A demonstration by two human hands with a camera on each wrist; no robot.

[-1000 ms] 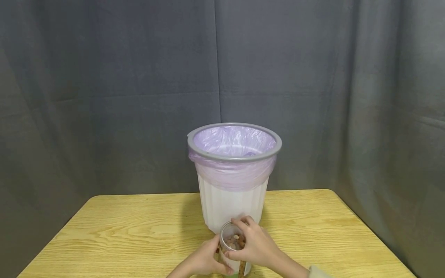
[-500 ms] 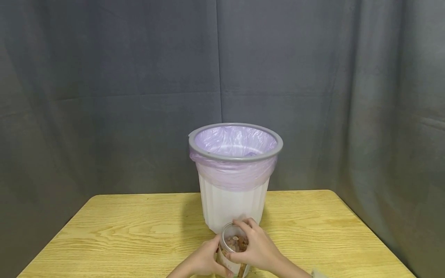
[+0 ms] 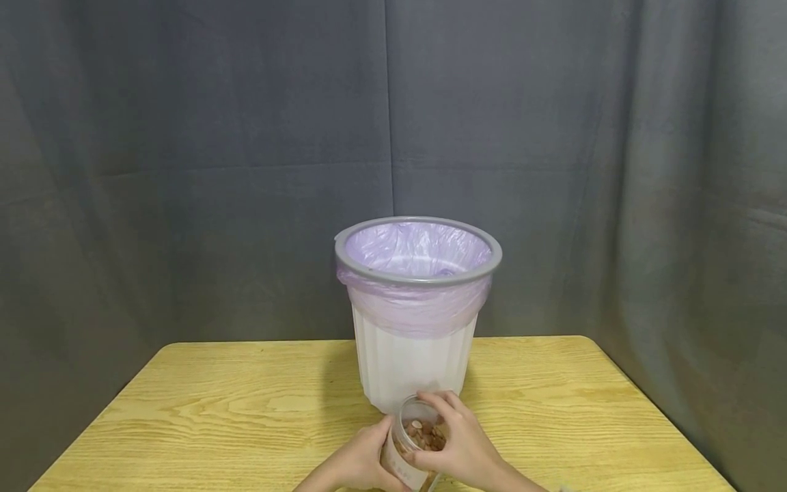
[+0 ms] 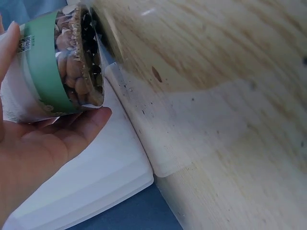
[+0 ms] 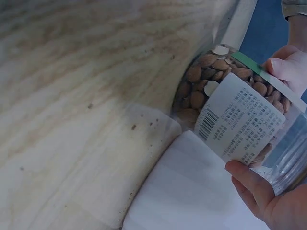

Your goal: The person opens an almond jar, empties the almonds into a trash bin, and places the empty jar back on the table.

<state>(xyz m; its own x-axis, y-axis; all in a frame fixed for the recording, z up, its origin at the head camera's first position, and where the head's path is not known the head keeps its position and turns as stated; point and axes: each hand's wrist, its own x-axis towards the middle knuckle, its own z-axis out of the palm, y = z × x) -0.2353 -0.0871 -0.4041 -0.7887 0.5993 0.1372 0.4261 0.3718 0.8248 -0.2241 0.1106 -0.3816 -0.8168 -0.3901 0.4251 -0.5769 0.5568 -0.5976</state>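
Note:
A clear jar [image 3: 402, 468] of almonds leans to the right just in front of the bin, held in both hands. Its mouth faces up, with the brown almonds [image 3: 427, 436] visible inside. My left hand [image 3: 363, 461] grips the lower left side. Around the right side near the rim, my right hand [image 3: 464, 444] curls its fingers and thumb. In the left wrist view a green band [image 4: 45, 62] wraps the jar near its base. The right wrist view shows a white printed label [image 5: 242, 117] with a barcode on its side.
A white waste bin [image 3: 412, 369] with a grey rim and a purple bin liner [image 3: 418, 311] stands directly behind the jar. Under it is a wood-grain table [image 3: 233, 410]. Dark grey curtains [image 3: 246, 171] surround the table's back and sides.
The jar tilts further and its mouth has shifted to the right, showing more of the almonds and label. My right hand has moved slightly right and down with it. Both hands keep their hold.

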